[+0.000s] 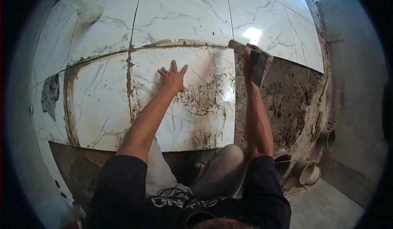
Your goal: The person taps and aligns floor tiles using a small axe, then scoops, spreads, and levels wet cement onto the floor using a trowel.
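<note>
My left hand (173, 78) lies with its fingers spread on a white marbled tile (159, 124) that is smeared with mud. In my right hand (248, 65) is a tool (261, 67) with a broad, flat part, held above the tile's right edge; its exact kind is unclear. The tool's rounded end points left, near the joint at the tile's upper right corner. Wet mortar lines the joints along the tile's top and left sides.
Rough mortar (286, 102) covers the floor at the right. Several buckets, one a round bucket (305, 172), stand at the lower right. A grey cloth (50, 94) and a translucent container (84, 5) rest on tiles at the left. Grey walls flank the floor.
</note>
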The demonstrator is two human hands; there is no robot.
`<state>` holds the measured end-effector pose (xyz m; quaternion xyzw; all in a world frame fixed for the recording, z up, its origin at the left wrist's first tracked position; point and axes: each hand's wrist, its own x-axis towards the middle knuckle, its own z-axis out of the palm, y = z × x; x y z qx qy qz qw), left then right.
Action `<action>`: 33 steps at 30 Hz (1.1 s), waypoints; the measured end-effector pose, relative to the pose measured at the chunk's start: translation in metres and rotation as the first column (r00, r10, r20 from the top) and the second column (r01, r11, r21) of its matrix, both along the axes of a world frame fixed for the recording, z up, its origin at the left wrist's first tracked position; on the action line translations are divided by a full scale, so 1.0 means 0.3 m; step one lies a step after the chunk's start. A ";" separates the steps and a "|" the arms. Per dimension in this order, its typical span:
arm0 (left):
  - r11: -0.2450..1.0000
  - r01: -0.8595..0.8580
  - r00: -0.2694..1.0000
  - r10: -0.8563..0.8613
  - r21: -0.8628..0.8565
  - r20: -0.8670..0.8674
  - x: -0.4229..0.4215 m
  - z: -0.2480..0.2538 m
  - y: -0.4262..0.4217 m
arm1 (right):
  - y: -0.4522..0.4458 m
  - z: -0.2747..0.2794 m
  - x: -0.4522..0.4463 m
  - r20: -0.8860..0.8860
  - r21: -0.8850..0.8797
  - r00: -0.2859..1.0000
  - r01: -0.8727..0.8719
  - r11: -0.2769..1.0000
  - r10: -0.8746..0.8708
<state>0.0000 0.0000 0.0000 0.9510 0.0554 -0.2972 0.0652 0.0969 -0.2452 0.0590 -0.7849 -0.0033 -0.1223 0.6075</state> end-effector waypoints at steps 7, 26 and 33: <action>0.998 0.012 0.990 -0.021 0.062 0.137 0.072 -0.035 0.044 | 0.029 -0.014 0.087 0.241 -0.036 0.968 0.083 0.996 -0.072; 0.998 0.041 0.991 -0.047 0.046 0.123 0.007 -0.021 -0.001 | -0.007 0.052 0.046 0.457 -0.369 0.884 0.088 0.925 0.098; 0.998 0.051 0.992 -0.054 0.034 0.118 0.009 -0.036 -0.001 | 0.001 0.043 0.045 0.310 -0.083 0.947 -0.057 0.995 0.080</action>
